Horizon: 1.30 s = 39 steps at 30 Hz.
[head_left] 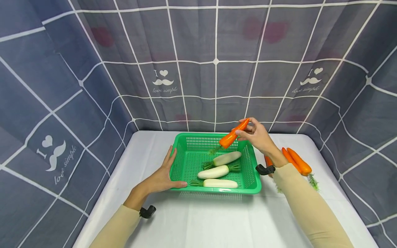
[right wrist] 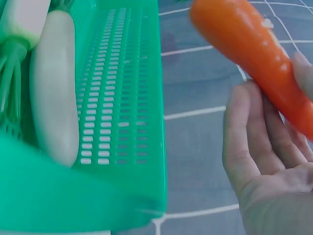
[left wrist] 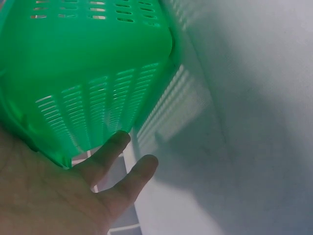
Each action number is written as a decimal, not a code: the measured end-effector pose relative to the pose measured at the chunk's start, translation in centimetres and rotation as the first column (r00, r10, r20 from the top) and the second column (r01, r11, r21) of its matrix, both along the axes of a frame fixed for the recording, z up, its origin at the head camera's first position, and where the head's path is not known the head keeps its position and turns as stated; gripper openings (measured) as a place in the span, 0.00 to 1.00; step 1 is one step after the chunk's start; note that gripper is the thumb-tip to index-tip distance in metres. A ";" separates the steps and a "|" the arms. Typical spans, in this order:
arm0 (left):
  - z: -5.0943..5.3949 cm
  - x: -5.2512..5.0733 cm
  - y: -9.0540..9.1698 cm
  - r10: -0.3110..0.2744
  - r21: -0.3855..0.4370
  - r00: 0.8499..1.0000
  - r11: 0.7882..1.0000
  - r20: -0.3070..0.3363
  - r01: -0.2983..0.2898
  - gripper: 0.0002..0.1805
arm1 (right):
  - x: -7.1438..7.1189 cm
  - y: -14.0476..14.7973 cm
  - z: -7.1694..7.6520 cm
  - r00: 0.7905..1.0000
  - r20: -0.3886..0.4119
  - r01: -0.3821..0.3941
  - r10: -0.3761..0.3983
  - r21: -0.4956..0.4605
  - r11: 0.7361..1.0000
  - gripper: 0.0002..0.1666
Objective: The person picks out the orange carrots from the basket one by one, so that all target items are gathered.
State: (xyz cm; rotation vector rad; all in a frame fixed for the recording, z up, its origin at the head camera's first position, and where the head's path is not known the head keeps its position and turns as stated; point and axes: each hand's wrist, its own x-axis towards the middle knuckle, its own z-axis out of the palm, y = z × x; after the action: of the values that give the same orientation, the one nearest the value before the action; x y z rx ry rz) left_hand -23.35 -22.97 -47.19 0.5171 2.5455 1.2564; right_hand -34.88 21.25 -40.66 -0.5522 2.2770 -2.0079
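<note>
My right hand (head_left: pixel 255 136) pinches an orange carrot (head_left: pixel 232 135) between thumb and fingers above the basket's back right part. Its thick end and green leaves point down to the left. In the right wrist view, the carrot (right wrist: pixel 249 54) is clear of the green rim. Against the left end of the green plastic basket (head_left: pixel 217 191) rests my left hand (head_left: pixel 159 177), its fingers fairly straight and spread along the outside, thumb near the front rim. Three white radishes lie inside: a back one (head_left: pixel 227 158), a middle one (head_left: pixel 214 172) and a front one (head_left: pixel 220 183).
More carrots (head_left: pixel 299 162) lie on the white tabletop (head_left: pixel 198 220) right of the basket, partly hidden by my right forearm. A blue-grey checked curtain (head_left: pixel 192 79) surrounds the table at the back and both sides.
</note>
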 end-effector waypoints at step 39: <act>-0.3 0.0 0.0 0.004 -0.003 1.000 1.000 -0.016 -0.004 0.84 | 1.6 11.6 -4.3 0.972 0.102 0.153 -0.212 0.408 0.900 0.40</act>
State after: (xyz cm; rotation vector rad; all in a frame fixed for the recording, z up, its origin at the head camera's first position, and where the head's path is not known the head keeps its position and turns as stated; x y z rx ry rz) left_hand -23.37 -22.94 -47.44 0.5241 2.5628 1.2542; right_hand -33.29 32.82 -44.94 -0.1581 2.6220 -1.5116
